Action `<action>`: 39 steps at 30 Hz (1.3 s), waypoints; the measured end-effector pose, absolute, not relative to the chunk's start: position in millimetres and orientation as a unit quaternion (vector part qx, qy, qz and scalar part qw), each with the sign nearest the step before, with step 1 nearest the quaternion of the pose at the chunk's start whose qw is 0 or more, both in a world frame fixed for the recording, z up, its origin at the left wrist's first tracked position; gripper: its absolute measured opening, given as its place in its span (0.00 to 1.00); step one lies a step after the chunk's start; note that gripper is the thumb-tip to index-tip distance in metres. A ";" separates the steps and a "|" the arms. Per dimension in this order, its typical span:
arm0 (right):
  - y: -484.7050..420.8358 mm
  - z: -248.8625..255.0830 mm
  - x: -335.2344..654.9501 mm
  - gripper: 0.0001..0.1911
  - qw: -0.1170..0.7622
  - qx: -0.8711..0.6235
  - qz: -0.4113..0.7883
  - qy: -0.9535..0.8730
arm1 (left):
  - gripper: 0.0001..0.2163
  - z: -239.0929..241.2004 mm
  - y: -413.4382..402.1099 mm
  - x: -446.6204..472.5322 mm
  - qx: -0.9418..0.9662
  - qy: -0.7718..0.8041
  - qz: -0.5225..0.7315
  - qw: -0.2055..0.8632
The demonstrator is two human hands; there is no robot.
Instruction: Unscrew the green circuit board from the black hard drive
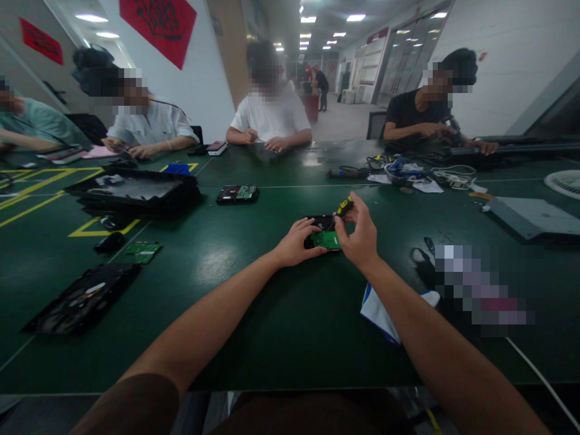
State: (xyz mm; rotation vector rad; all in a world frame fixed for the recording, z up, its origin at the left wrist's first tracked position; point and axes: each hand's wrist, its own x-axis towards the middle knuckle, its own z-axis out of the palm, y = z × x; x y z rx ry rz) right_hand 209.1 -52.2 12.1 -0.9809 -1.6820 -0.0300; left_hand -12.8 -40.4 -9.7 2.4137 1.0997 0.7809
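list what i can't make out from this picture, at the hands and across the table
All in the head view:
- Tip of the screwdriver in the right hand: too small and dim to see what it touches.
- Left side of the device with the green board: partly covered by the left hand.
- White-and-blue cloth: partly hidden by the right forearm.
- Object at right: pixelated.
- Round white ribbed item: cut off by the right edge.
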 end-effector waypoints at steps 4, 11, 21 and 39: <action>-52.8 12.5 208.9 0.35 0.565 -0.426 -0.032 -0.706 | 0.32 -10.1 -40.0 -13.0 0.859 0.387 0.278 0.186; -53.9 14.3 208.3 0.33 0.561 -0.422 -0.017 -0.712 | 0.32 -12.0 -38.5 -12.9 0.860 0.390 0.275 0.180; -51.8 12.1 210.7 0.34 0.557 -0.419 -0.030 -0.716 | 0.32 -11.1 -39.8 -13.0 0.861 0.392 0.273 0.173; -53.3 11.9 210.2 0.34 0.570 -0.428 -0.043 -0.700 | 0.31 -9.6 -40.0 -12.4 0.864 0.387 0.271 0.173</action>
